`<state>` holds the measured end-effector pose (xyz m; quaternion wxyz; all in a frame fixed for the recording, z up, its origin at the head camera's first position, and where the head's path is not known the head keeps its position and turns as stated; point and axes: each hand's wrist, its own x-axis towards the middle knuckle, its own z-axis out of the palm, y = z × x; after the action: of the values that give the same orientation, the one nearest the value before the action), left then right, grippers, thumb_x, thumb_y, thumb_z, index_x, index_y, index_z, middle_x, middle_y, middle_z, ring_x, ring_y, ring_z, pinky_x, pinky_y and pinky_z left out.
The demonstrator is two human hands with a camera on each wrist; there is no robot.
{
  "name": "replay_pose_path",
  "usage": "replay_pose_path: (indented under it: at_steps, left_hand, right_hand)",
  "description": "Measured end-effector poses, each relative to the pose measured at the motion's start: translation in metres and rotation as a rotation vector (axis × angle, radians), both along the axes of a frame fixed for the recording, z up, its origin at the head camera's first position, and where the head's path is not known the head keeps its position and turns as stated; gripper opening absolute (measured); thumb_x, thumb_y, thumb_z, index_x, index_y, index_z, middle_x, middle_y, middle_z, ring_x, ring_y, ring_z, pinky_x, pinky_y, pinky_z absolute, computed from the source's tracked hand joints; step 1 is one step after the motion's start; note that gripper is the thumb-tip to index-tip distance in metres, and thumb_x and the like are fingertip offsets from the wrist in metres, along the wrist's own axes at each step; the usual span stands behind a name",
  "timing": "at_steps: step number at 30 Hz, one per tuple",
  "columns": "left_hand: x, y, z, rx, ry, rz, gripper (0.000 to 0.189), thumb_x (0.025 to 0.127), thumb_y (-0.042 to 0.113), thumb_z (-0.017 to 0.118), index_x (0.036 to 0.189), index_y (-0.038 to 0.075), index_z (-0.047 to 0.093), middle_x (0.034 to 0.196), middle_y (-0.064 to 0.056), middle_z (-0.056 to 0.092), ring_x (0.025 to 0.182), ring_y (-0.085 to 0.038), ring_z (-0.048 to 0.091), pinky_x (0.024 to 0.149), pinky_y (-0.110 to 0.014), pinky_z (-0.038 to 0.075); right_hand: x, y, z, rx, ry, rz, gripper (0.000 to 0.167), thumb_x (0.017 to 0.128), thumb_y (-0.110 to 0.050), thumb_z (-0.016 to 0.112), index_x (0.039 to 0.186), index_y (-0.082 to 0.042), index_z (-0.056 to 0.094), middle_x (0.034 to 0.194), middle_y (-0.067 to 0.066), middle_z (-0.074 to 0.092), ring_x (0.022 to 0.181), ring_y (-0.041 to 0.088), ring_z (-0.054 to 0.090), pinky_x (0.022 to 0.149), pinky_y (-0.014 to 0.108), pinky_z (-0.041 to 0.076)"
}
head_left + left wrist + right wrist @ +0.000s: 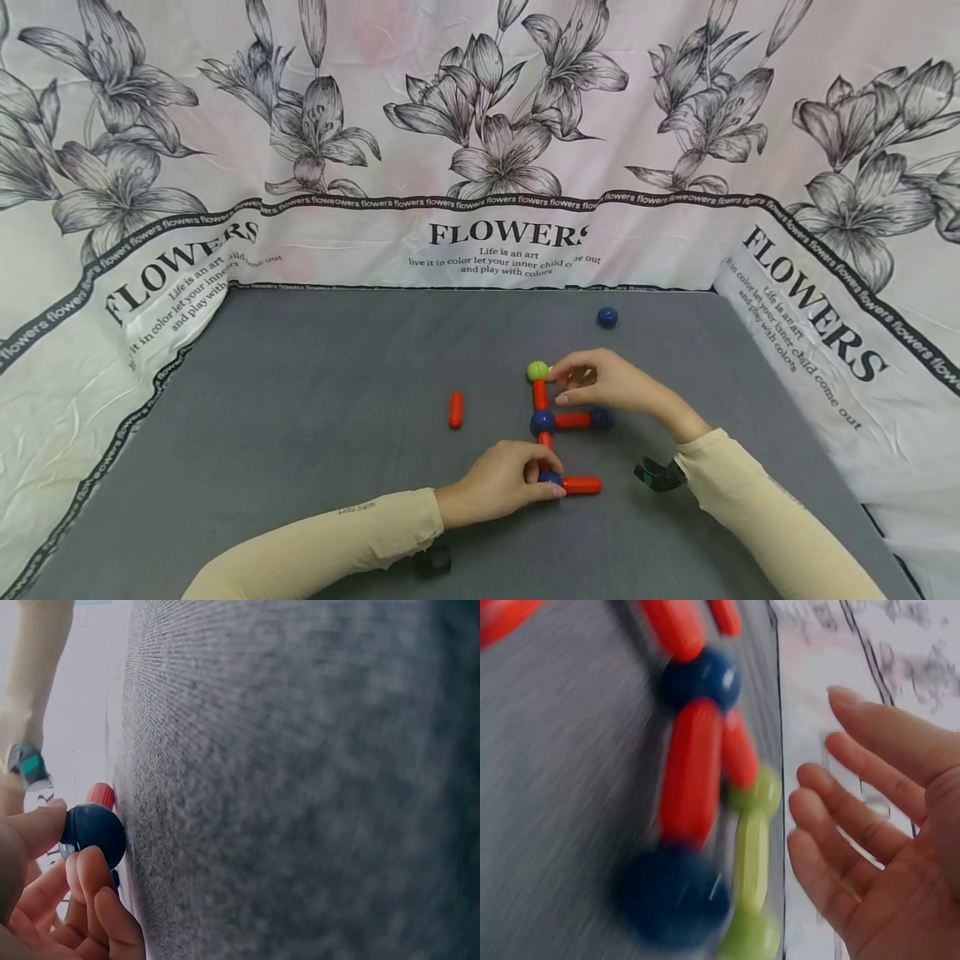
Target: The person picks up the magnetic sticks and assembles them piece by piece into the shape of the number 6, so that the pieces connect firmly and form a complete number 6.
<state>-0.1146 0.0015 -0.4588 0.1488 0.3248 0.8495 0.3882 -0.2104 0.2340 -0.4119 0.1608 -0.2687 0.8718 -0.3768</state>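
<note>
My left hand pinches a blue ball at the near end of a joined figure of balls and rods. A red rod points right from that ball. Another red rod runs away to a middle blue ball, which branches right along a red rod to a blue ball, and onward to a green ball. Beside this end my right hand hovers, fingers apart and holding nothing. The right wrist view shows a green rod between two green balls, mostly hidden by this hand in the head view.
A loose red rod lies left of the figure, and a single blue ball sits toward the back. Grey cloth covers the table. Flower-printed curtains enclose its back and sides.
</note>
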Motion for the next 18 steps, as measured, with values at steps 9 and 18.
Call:
replay_pose_path:
  at_steps: [9,18]
  left_hand:
    - [0.002,0.000,-0.005,0.026,0.042,-0.012,0.026,0.090,0.037,0.072,0.109,0.019,0.071,0.064,0.009,0.054,0.052,0.005,0.043,0.050,-0.013,0.040]
    - [0.003,-0.001,-0.004,0.023,0.050,0.015,0.024,0.089,0.036,0.073,0.107,0.020,0.071,0.064,0.008,0.055,0.053,0.005,0.043,0.051,-0.012,0.039]
  right_hand:
    - [-0.023,-0.067,0.001,-0.028,-0.021,0.264,0.035,0.087,-0.023,0.077,0.120,-0.014,0.070,0.119,0.007,0.068,0.100,0.022,0.064,0.091,0.037,0.056]
    - [-0.041,-0.111,-0.002,0.031,-0.038,0.403,0.032,0.087,-0.019,0.077,0.119,-0.020,0.073,0.119,-0.004,0.064,0.108,0.025,0.061,0.092,0.035,0.055]
